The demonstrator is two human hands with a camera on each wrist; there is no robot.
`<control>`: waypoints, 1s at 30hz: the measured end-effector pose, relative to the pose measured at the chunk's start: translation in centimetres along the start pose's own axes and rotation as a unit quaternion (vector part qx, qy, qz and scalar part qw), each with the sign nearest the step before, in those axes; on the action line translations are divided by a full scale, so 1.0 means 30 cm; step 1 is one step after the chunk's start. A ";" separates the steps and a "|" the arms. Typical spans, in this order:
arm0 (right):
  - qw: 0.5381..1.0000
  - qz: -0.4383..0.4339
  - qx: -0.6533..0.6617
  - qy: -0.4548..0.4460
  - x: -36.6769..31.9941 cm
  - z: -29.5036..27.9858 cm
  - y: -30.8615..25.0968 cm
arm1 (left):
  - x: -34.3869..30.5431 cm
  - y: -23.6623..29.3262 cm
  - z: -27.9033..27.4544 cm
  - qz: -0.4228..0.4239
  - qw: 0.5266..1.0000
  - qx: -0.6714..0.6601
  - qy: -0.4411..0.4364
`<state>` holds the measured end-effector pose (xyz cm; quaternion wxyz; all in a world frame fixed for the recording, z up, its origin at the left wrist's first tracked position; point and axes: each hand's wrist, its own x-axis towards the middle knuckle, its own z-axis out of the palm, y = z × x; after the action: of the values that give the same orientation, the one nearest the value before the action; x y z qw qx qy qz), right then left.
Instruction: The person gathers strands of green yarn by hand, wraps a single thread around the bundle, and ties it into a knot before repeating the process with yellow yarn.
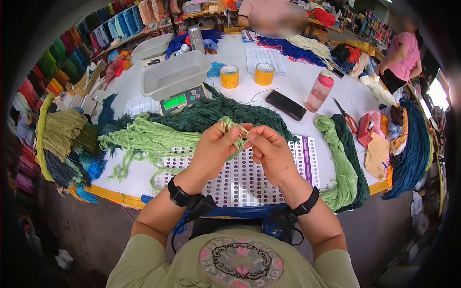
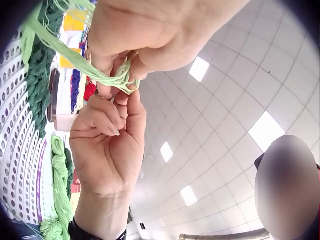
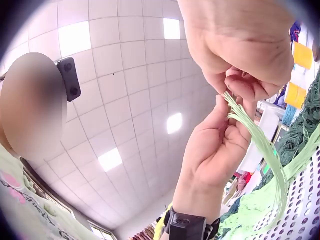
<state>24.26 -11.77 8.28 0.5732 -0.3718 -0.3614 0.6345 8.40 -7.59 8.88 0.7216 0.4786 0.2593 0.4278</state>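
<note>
Light green thread point(image 1: 226, 124) is gathered between my two hands, above a white perforated board point(image 1: 221, 185). My left hand point(image 1: 210, 150) grips the bundle, with a loop rising over its fingers. At its right side, my right hand point(image 1: 273, 154) pinches strands between thumb and index finger. In the left wrist view the strands point(image 2: 102, 75) run to where both sets of fingertips meet. The right wrist view has the thread tail point(image 3: 262, 142) hanging toward the board. Left of the hands, a pile of light green thread point(image 1: 153, 136) lies beside dark green thread point(image 1: 230, 113).
Behind the thread stands a scale point(image 1: 182, 100) with a plastic tub point(image 1: 175, 77). Two yellow tape rolls point(image 1: 229, 77), a phone point(image 1: 285, 105) and a pink-capped bottle point(image 1: 319, 91) sit farther back. Green skeins point(image 1: 338, 168) and scissors point(image 1: 346, 117) lie on the right. Two people are across the table.
</note>
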 end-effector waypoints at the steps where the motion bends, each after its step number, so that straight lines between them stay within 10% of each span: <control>1: 1.000 0.001 -0.001 0.000 -0.001 0.000 -0.002 | 0.000 0.001 -0.001 -0.002 1.000 -0.009 -0.004; 12: 0.999 0.005 0.042 0.016 0.001 -0.024 -0.019 | -0.004 0.042 0.013 -0.033 0.988 -0.130 -0.073; 30: 1.000 -0.022 0.007 0.000 0.003 -0.010 -0.003 | 0.023 -0.022 0.005 0.012 0.995 0.093 -0.022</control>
<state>24.56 -11.67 8.22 0.5894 -0.3604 -0.3650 0.6241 9.10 -7.18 8.37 0.6744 0.5558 0.2767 0.3996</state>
